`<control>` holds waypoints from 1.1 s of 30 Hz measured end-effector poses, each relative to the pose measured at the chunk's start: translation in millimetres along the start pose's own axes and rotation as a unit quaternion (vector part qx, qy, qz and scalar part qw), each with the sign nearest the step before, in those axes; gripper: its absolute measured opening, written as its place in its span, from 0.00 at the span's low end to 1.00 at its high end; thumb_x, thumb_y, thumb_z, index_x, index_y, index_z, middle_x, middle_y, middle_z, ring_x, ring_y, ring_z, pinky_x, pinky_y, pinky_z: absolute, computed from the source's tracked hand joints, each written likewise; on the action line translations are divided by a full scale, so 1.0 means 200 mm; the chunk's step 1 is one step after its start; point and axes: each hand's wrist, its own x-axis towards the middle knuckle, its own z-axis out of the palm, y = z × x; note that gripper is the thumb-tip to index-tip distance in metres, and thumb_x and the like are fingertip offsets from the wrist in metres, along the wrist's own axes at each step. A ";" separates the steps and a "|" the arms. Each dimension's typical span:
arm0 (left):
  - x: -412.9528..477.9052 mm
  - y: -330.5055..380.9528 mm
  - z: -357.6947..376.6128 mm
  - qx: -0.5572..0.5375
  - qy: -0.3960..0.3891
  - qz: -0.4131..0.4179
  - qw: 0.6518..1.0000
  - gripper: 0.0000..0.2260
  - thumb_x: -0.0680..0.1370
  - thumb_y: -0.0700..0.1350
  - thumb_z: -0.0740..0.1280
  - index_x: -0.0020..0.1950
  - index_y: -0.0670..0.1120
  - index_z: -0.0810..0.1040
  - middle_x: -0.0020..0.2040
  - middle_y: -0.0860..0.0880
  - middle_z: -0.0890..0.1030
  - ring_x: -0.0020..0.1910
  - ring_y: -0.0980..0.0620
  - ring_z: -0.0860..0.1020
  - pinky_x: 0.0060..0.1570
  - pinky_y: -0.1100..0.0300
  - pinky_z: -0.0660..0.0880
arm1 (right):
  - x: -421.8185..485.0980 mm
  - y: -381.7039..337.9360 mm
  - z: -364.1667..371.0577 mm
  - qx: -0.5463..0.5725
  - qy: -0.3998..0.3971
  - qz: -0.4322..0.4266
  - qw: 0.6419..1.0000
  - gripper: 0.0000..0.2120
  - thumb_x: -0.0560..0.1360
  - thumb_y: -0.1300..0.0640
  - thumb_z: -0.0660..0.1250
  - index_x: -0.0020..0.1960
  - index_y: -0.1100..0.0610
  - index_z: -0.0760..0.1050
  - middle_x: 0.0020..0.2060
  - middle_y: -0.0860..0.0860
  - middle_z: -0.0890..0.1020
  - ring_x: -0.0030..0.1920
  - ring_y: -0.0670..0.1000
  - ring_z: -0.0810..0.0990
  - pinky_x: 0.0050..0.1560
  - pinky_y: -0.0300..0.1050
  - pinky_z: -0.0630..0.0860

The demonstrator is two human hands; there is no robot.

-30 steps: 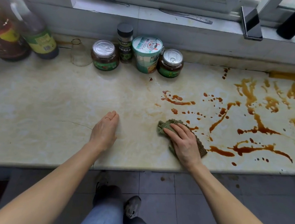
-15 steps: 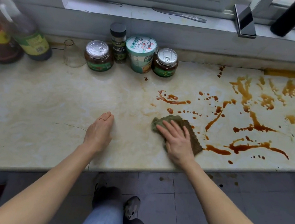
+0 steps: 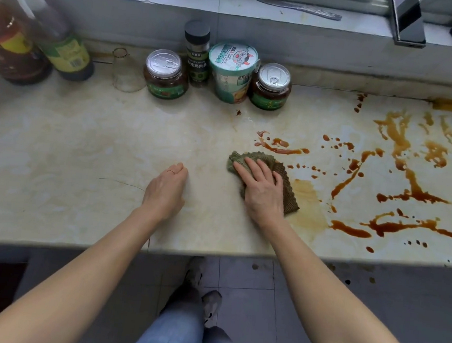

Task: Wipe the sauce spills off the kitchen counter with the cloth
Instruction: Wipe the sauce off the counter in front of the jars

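Cloth [image 3: 289,195]: green waffle-weave rag, bunched flat on the beige marble counter [image 3: 86,146], mid-width, pinned under your right hand [image 3: 264,190]. A pale orange smear [image 3: 306,204] touches its right edge. Sauce spills [image 3: 388,227]: dark brown streaks and drops across the counter's right part, with one short streak just behind the cloth.

A right hand [image 3: 262,190] lies flat on a cloth [image 3: 290,198] near the front edge of the counter [image 3: 87,138]. The left hand [image 3: 166,191] rests on the counter to its left, apart from it. Spills [image 3: 404,226] spread right of the cloth and just behind it. Along the back wall stand, left to right, two bottles [image 3: 64,47], a glass [image 3: 124,71], a jar [image 3: 166,74], a spice bottle [image 3: 197,52], a cup [image 3: 231,73] and a second jar [image 3: 272,87].
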 end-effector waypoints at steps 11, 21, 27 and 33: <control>0.02 0.00 -0.04 0.026 0.011 0.011 1.000 0.08 0.70 0.32 0.59 0.47 0.42 0.70 0.50 0.45 0.74 0.50 0.41 0.75 0.37 0.56 0.63 | 0.01 -0.15 -0.02 0.036 0.083 0.021 0.996 0.21 0.77 0.62 0.61 0.69 0.49 0.70 0.70 0.54 0.69 0.65 0.59 0.67 0.55 0.53 0.67; 0.21 -0.05 -0.10 -0.009 0.057 -0.001 0.998 0.13 0.72 0.32 0.59 0.53 0.41 0.77 0.55 0.46 0.78 0.52 0.40 0.75 0.44 0.51 0.75 | 0.18 0.01 -0.05 0.007 0.060 0.167 0.984 0.23 0.78 0.55 0.57 0.72 0.46 0.65 0.74 0.46 0.64 0.66 0.55 0.63 0.57 0.51 0.62; 0.36 -0.01 -0.12 -0.037 0.072 0.036 0.996 0.19 0.74 0.33 0.59 0.65 0.41 0.73 0.69 0.42 0.71 0.67 0.41 0.70 0.62 0.52 0.70 | 0.25 -0.27 0.01 0.013 0.045 0.024 0.999 0.23 0.77 0.55 0.56 0.71 0.46 0.67 0.73 0.46 0.66 0.67 0.56 0.65 0.54 0.52 0.62; 0.51 0.05 -0.16 -0.025 0.063 0.066 0.996 0.22 0.74 0.33 0.58 0.68 0.39 0.69 0.72 0.40 0.67 0.71 0.43 0.65 0.69 0.55 0.63 | 0.40 -0.17 -0.01 0.018 0.062 0.109 0.992 0.22 0.77 0.55 0.56 0.70 0.45 0.69 0.71 0.45 0.68 0.64 0.55 0.67 0.54 0.52 0.64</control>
